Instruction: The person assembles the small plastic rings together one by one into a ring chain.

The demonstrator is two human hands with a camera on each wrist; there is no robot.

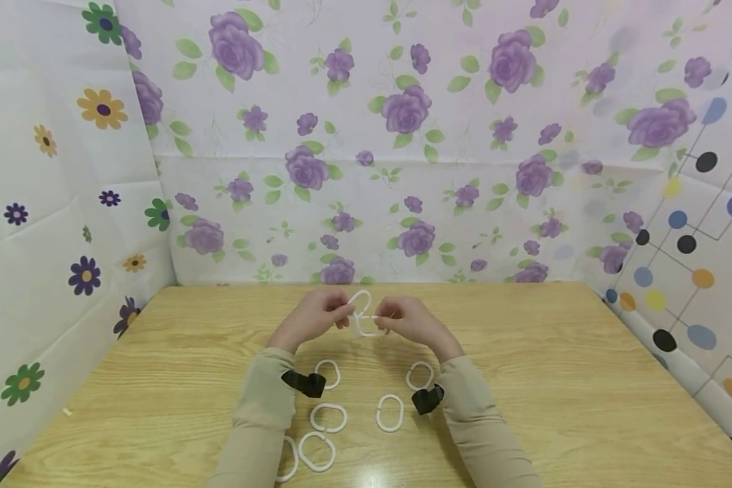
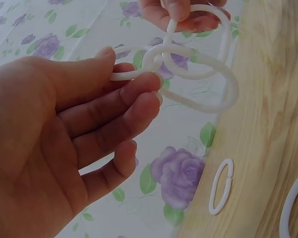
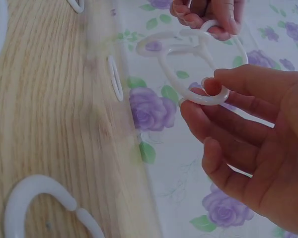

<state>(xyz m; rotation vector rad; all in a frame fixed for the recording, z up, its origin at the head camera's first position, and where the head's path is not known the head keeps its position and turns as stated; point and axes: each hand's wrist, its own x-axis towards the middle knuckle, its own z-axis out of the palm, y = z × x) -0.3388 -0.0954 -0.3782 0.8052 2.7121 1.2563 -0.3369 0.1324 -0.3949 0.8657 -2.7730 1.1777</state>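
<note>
Above the far part of the table, both hands hold a short chain of white plastic oval links. My left hand [image 1: 314, 316] pinches one link [image 2: 123, 76] between thumb and fingertips, its other fingers loosely bent. My right hand [image 1: 412, 318] pinches another link [image 3: 216, 99] by its end between thumb and fingers. In the left wrist view a further link [image 2: 231, 91] hangs where these two meet, looped through the pinched one. The right wrist view shows the links overlapping between the hands.
Several loose white links lie on the wooden table [image 1: 561, 379] nearer the body: one link [image 1: 402, 413] in the middle, one link [image 1: 432, 373] by the right wrist, others such as a link [image 1: 345, 419] by the left forearm. A flowered cloth [image 1: 366, 190] hangs behind the table.
</note>
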